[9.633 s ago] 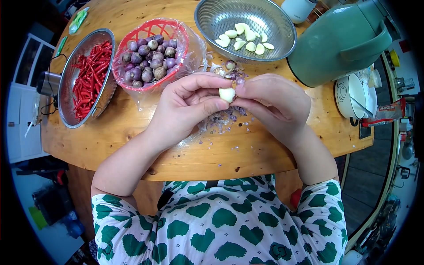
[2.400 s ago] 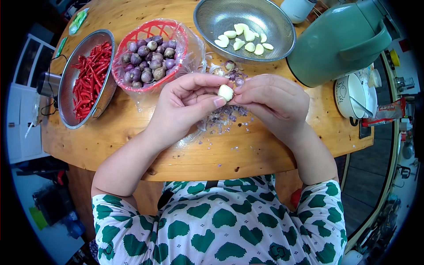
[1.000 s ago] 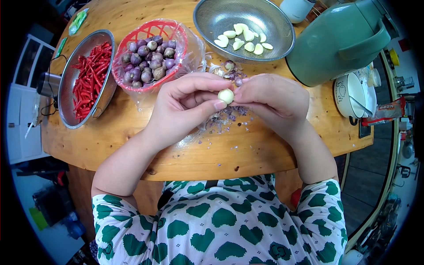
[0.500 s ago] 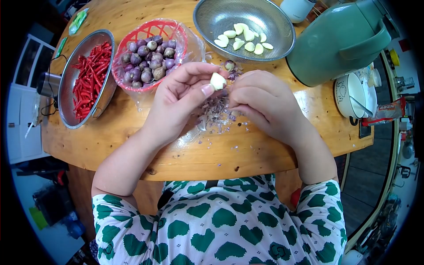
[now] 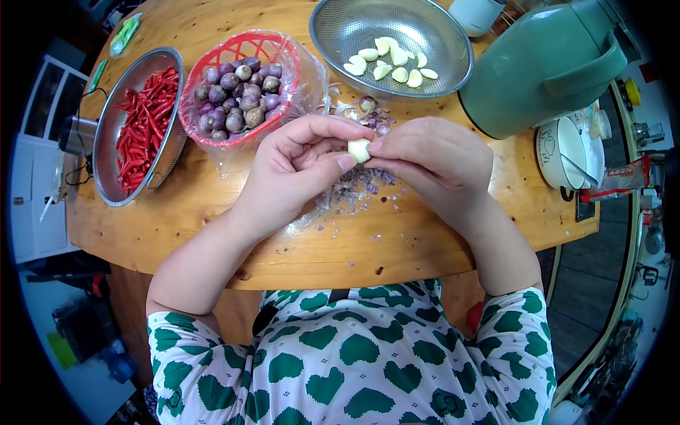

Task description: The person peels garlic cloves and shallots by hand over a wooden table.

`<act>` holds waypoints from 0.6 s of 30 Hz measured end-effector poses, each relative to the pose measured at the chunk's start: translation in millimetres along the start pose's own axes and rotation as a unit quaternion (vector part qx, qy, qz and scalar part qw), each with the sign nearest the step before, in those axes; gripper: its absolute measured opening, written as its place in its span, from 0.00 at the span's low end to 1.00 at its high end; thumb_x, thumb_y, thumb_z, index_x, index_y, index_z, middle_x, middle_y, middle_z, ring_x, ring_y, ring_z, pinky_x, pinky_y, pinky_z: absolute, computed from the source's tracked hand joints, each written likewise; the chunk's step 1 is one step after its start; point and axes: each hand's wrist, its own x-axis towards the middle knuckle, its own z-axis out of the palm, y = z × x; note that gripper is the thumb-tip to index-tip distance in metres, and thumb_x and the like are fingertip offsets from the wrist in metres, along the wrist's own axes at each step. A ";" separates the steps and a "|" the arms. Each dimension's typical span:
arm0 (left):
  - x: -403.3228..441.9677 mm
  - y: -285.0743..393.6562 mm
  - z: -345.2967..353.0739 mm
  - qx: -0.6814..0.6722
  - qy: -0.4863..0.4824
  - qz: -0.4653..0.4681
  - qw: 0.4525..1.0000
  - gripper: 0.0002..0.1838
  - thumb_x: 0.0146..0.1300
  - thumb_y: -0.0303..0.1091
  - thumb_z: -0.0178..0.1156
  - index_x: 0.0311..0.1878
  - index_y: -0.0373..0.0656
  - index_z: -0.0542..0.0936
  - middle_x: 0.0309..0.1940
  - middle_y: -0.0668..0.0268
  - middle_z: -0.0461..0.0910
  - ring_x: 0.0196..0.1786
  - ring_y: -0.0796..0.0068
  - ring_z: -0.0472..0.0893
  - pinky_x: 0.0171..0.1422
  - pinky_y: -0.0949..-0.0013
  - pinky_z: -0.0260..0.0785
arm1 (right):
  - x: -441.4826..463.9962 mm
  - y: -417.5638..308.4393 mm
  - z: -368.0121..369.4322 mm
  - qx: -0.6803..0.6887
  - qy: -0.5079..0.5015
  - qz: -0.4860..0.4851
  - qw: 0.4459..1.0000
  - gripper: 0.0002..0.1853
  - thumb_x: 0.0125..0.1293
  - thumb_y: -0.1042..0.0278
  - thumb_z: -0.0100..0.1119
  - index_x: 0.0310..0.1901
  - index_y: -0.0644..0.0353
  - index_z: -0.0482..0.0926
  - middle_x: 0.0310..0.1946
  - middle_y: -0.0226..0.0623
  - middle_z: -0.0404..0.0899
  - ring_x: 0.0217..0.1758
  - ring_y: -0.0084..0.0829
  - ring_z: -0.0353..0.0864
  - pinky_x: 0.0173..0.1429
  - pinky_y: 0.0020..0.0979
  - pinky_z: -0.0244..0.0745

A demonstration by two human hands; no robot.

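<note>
White panelled cabinet [image 5: 44,195] at 9 o'clock; glossy, knotty yellow-brown wooden table [image 5: 340,262] central. Left hand [image 5: 294,163]: thumb and fingers clamp pale, rounded clove [image 5: 358,150] at 12, above papery purple scraps [image 5: 365,185]. Right hand [image 5: 443,159]: fingertips together at clove's edge. Green jug [image 5: 524,81] at 2.

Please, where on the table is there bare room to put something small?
Bare table shows between the right hand and the white bowl, also between the chilli colander and the left forearm. Crowded: the far middle, with peelings, red basket and steel colander.
</note>
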 end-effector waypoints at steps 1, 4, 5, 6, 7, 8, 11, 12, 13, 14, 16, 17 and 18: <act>-0.3 0.4 0.1 0.001 0.001 -0.001 1.000 0.13 0.67 0.21 0.61 0.53 0.38 0.79 0.57 0.56 0.80 0.62 0.69 0.77 0.70 0.64 0.68 | -1.1 0.0 0.1 -0.002 0.000 0.002 1.000 0.09 0.54 0.74 0.74 0.38 0.58 0.87 0.35 0.36 0.88 0.37 0.34 0.88 0.42 0.32 0.83; -1.1 0.5 0.3 0.003 0.004 -0.003 1.000 0.13 0.66 0.20 0.61 0.53 0.38 0.80 0.56 0.56 0.80 0.62 0.68 0.77 0.70 0.63 0.68 | -4.5 1.4 -2.3 -0.005 -0.009 -0.007 1.000 0.08 0.54 0.74 0.74 0.37 0.57 0.87 0.35 0.35 0.88 0.38 0.34 0.88 0.42 0.32 0.83; -1.3 0.5 0.2 0.005 0.005 -0.003 1.000 0.13 0.66 0.20 0.61 0.53 0.38 0.80 0.56 0.56 0.80 0.62 0.68 0.78 0.70 0.63 0.68 | -5.1 1.5 -2.9 -0.006 -0.013 -0.012 1.000 0.08 0.54 0.74 0.74 0.37 0.57 0.87 0.35 0.35 0.88 0.38 0.34 0.88 0.42 0.31 0.83; -1.1 0.6 0.1 0.002 0.005 -0.003 1.000 0.13 0.66 0.20 0.61 0.53 0.38 0.80 0.56 0.56 0.80 0.62 0.68 0.77 0.70 0.63 0.68 | -4.7 0.8 -2.9 -0.005 -0.013 -0.007 1.000 0.08 0.54 0.75 0.74 0.36 0.57 0.87 0.35 0.35 0.88 0.38 0.34 0.88 0.42 0.31 0.83; -0.8 0.6 -0.1 -0.001 0.005 -0.003 1.000 0.13 0.66 0.20 0.61 0.53 0.38 0.80 0.56 0.56 0.80 0.62 0.68 0.77 0.70 0.63 0.68 | -4.0 -0.5 -3.0 -0.004 -0.013 -0.003 1.000 0.08 0.53 0.75 0.74 0.36 0.57 0.87 0.35 0.34 0.88 0.38 0.33 0.88 0.42 0.31 0.83; -0.6 0.7 -0.2 -0.003 0.004 -0.003 1.000 0.13 0.66 0.19 0.61 0.53 0.38 0.80 0.56 0.56 0.80 0.62 0.67 0.77 0.70 0.63 0.68 | -3.6 -1.3 -2.8 -0.003 -0.012 0.001 1.000 0.08 0.53 0.75 0.74 0.36 0.57 0.86 0.34 0.34 0.88 0.37 0.33 0.88 0.42 0.31 0.83; -0.7 0.9 0.0 0.011 -0.004 0.014 1.000 0.13 0.65 0.18 0.60 0.52 0.38 0.80 0.56 0.56 0.80 0.62 0.67 0.78 0.69 0.63 0.69 | -4.4 -1.5 -1.2 0.018 0.003 0.008 1.000 0.08 0.53 0.76 0.73 0.36 0.57 0.86 0.34 0.34 0.88 0.37 0.33 0.88 0.42 0.31 0.83; -0.8 1.7 -0.2 0.019 -0.004 0.013 1.000 0.14 0.65 0.17 0.60 0.52 0.38 0.80 0.56 0.56 0.80 0.62 0.67 0.78 0.69 0.63 0.70 | -3.9 -1.7 -1.4 0.012 0.003 0.000 1.000 0.08 0.53 0.76 0.73 0.36 0.57 0.86 0.34 0.34 0.88 0.37 0.33 0.88 0.42 0.31 0.83; -1.0 2.8 -0.4 0.028 -0.004 0.012 1.000 0.14 0.64 0.16 0.60 0.52 0.38 0.81 0.56 0.56 0.80 0.62 0.68 0.78 0.69 0.63 0.71 | -3.3 -2.0 -1.8 0.006 0.003 -0.008 1.000 0.09 0.53 0.77 0.73 0.37 0.58 0.86 0.34 0.34 0.88 0.37 0.33 0.88 0.42 0.31 0.83; -1.2 3.6 -0.4 0.036 -0.004 0.010 0.999 0.14 0.64 0.15 0.60 0.52 0.38 0.81 0.56 0.56 0.80 0.61 0.68 0.79 0.68 0.63 0.71 | -3.0 -2.1 -2.0 -0.001 0.003 -0.016 1.000 0.09 0.53 0.77 0.73 0.37 0.58 0.86 0.34 0.35 0.88 0.37 0.33 0.88 0.41 0.31 0.83; -1.5 4.4 0.8 0.037 -0.002 0.009 0.999 0.15 0.63 0.14 0.59 0.52 0.37 0.81 0.57 0.55 0.79 0.61 0.67 0.79 0.68 0.64 0.72 | -2.8 -1.4 -2.1 0.001 0.004 -0.022 1.000 0.09 0.53 0.77 0.73 0.37 0.58 0.86 0.34 0.35 0.88 0.37 0.33 0.88 0.41 0.31 0.84; -1.5 4.8 1.1 0.038 -0.001 0.009 0.999 0.15 0.63 0.13 0.59 0.52 0.37 0.81 0.57 0.55 0.79 0.61 0.67 0.79 0.68 0.65 0.72 | -2.6 -1.2 -2.2 0.002 0.004 -0.026 1.000 0.10 0.53 0.77 0.73 0.38 0.57 0.86 0.34 0.35 0.88 0.37 0.33 0.89 0.40 0.30 0.84; -1.5 5.0 1.0 0.040 -0.002 0.010 0.999 0.15 0.63 0.13 0.58 0.52 0.37 0.81 0.57 0.55 0.78 0.62 0.67 0.79 0.68 0.65 0.73 | -2.6 -1.2 -2.1 -0.001 0.005 -0.027 1.000 0.10 0.53 0.77 0.73 0.38 0.57 0.86 0.34 0.35 0.88 0.37 0.33 0.89 0.40 0.30 0.84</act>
